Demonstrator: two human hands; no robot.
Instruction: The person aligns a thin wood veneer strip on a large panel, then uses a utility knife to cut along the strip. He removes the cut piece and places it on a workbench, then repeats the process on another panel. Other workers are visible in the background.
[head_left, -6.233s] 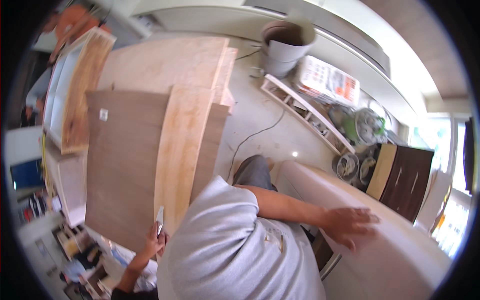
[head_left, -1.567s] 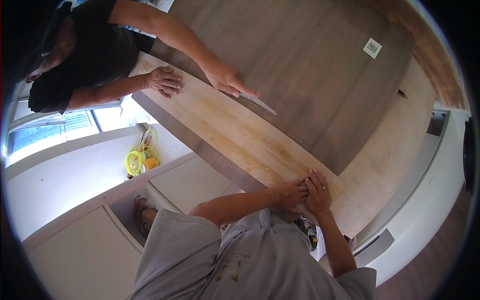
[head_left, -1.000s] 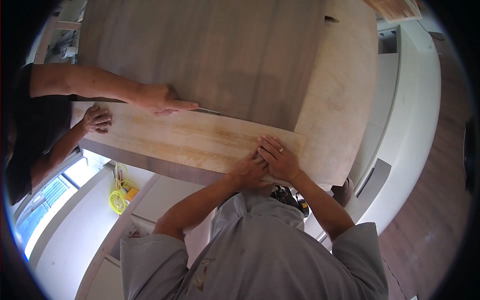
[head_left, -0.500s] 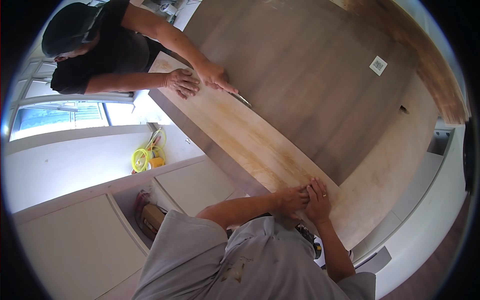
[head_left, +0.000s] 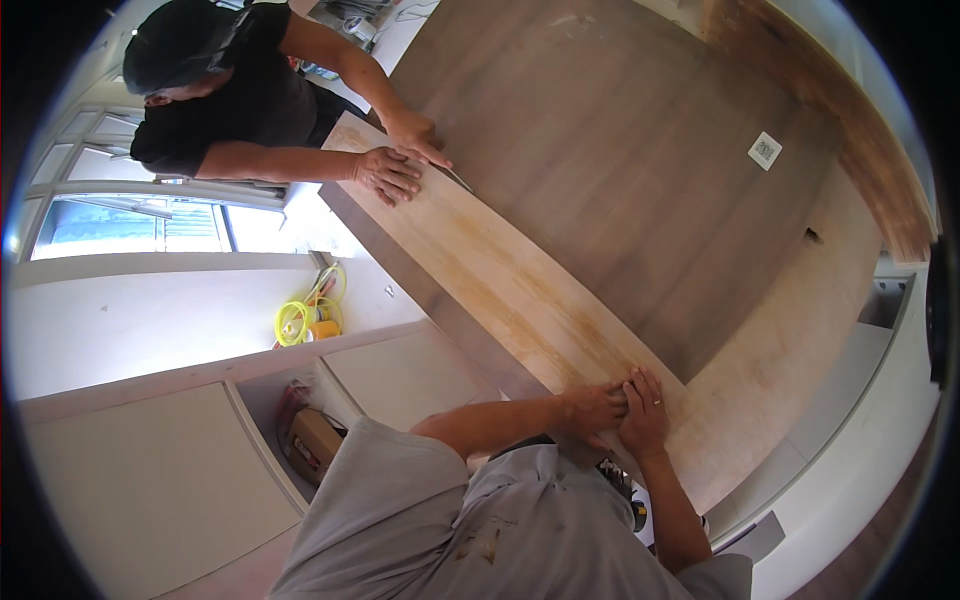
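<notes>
A long pale wooden board (head_left: pixel 470 260) lies diagonally over a large brown wood-grain sheet (head_left: pixel 600 150). At its near end, my left hand (head_left: pixel 592 408) rests on the surface with its fingers pointing right. My right hand (head_left: pixel 643 415), a ring on one finger, presses beside it, fingers stretched out and touching the left hand's fingertips. Across from me a co-worker's hand (head_left: pixel 388 176) lies spread on the far end of the board. The co-worker's other hand (head_left: pixel 418 140) holds a slim metallic tool (head_left: pixel 458 179), partly hidden, against the board's long edge.
A pale wood panel (head_left: pixel 770 350) adjoins the sheet on the right, with a darker brown strip (head_left: pixel 880 150) beyond it. A white sticker (head_left: pixel 765 151) is on the sheet. Yellow coiled hose (head_left: pixel 292 323) sits on the left ledge; a cardboard box (head_left: pixel 314 440) stands in the cabinet.
The co-worker's tool hand has drawn back along the board's edge toward the co-worker. My hands keep their place on the board; the whole view has shifted slightly.
</notes>
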